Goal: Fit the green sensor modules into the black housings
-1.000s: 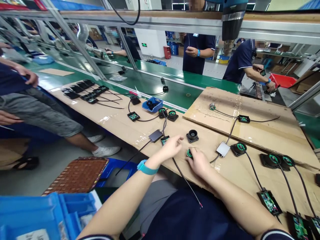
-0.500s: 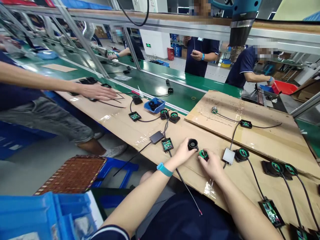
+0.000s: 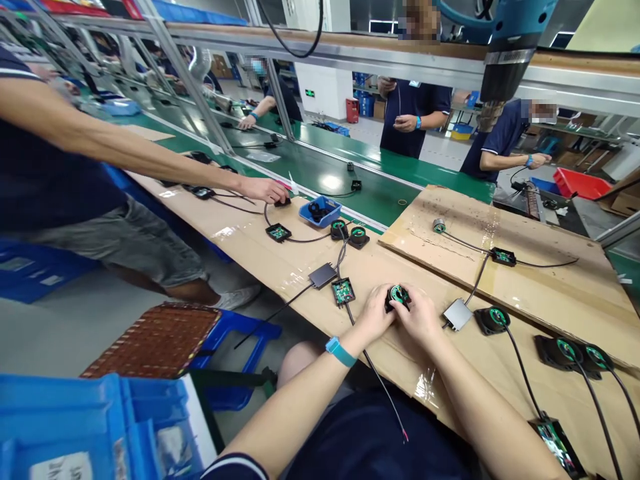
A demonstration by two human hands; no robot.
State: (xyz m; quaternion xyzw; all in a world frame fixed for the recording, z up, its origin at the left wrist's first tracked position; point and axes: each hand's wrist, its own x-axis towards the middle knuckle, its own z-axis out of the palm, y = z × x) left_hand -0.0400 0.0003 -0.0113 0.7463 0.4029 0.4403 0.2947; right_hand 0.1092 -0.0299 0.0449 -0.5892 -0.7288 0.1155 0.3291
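Note:
My left hand (image 3: 377, 310) is closed around a round black housing (image 3: 389, 304) just above the cardboard-covered bench. A round green circuit board (image 3: 399, 294) sits at the housing's mouth, and my right hand (image 3: 416, 312) grips it from the right, thumb on top. How far the board is seated I cannot tell. Left of my hands lies an open black box with a green circuit board (image 3: 343, 291), a cable running from it towards me. To the right rest a grey flat box (image 3: 457, 314) and a black housing with a green board (image 3: 493, 319).
A co-worker's hand (image 3: 270, 190) reaches in from the left near a blue tray (image 3: 320, 212). A raised cardboard sheet (image 3: 545, 293) carries a wired board. Overhead at right hangs a power driver (image 3: 510, 60). More wired housings (image 3: 567, 350) line the right side.
My hands have come together, bringing the round green board from beside the black housing onto its mouth. The co-worker's hand has moved right along the bench to a black part.

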